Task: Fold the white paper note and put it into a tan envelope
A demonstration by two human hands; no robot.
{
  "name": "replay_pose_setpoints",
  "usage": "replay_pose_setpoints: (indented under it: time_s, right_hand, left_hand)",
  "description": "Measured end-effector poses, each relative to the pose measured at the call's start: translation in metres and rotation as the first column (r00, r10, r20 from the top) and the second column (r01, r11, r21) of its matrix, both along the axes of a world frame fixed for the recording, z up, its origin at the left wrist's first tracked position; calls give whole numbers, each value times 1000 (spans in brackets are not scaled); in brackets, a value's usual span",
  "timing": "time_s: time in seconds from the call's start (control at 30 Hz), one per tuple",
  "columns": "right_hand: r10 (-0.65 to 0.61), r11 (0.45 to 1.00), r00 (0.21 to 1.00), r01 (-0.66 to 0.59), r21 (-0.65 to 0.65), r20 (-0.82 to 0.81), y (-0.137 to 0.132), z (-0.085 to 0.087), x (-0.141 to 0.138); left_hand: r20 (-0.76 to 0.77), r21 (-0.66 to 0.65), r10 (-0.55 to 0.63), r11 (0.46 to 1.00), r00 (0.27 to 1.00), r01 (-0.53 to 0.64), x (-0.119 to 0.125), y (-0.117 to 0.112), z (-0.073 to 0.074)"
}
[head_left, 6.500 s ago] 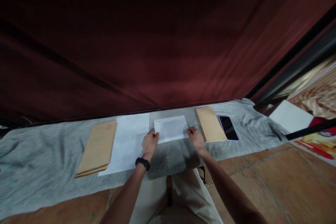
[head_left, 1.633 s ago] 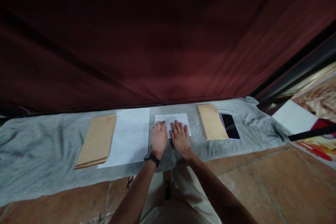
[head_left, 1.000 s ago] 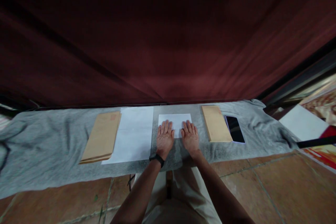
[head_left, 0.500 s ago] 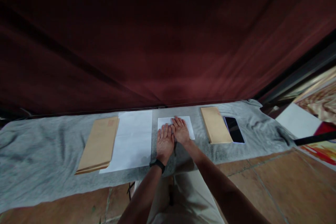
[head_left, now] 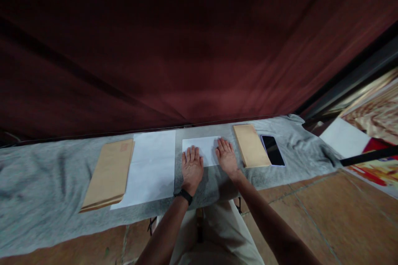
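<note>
Both hands lie flat, palms down, on a small folded white paper point(head_left: 205, 148) that rests on the grey cloth point(head_left: 46, 182) covering the surface. The left hand point(head_left: 192, 168) presses the paper's near left corner, fingers stretched out and close together, its heel on the cloth in front of the paper. The right hand point(head_left: 226, 158) covers the paper's right edge in the same way, fingers straight and pointing away from the person. Neither grip closes on anything: each is spread fully open, and the palm only bears down on the paper. A bare strip of the paper shows between the two hands. A black wristband point(head_left: 184, 195) sits on the left wrist.

Just left of the folded paper, with a narrow strip of cloth between them, lies a large white sheet point(head_left: 152, 169). A stack of brown envelopes point(head_left: 107, 176) lies along the sheet's left edge, touching it. To the right of the right hand, near but apart, lies a second brown envelope pile point(head_left: 251, 145). A dark phone point(head_left: 273, 150) lies screen up just beside that pile's right edge. A dark red curtain point(head_left: 186, 49) hangs behind the cloth, and a tiled floor point(head_left: 326, 215) shows in front of it
</note>
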State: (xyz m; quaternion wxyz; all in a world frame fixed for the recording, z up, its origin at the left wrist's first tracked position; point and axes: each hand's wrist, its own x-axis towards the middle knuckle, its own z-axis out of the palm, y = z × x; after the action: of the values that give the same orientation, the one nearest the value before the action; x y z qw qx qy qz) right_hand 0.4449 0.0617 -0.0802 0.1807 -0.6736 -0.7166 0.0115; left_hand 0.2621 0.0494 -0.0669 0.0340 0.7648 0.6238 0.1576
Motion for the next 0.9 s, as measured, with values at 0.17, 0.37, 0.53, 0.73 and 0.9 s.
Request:
replay_pose_setpoints:
  time_s: [0.17,0.37,0.53,0.73,0.9]
  right_hand:
    - [43,999,999,-43,-9,0,-21,-6,-8]
    - [40,999,999,-39,12,-1,-23,-5,-10]
    - [41,999,999,-41,17,-16,-25,-2,-9]
    - [42,999,998,-42,-4,-47,-25,0,-10]
    - [41,999,998,-42,-16,-55,-24,0,-9]
  left_hand:
    - [12,16,-75,997,997,75,19,13,3]
    - [-11,7,-60,998,998,60,10,18,-6]
    - [-15,-7,-15,1000,1000,15,-11,11,-7]
    - [77,1,19,1000,997,-19,-27,-2,-4]
    - [203,10,64,998,977,-67,-34,-24,-3]
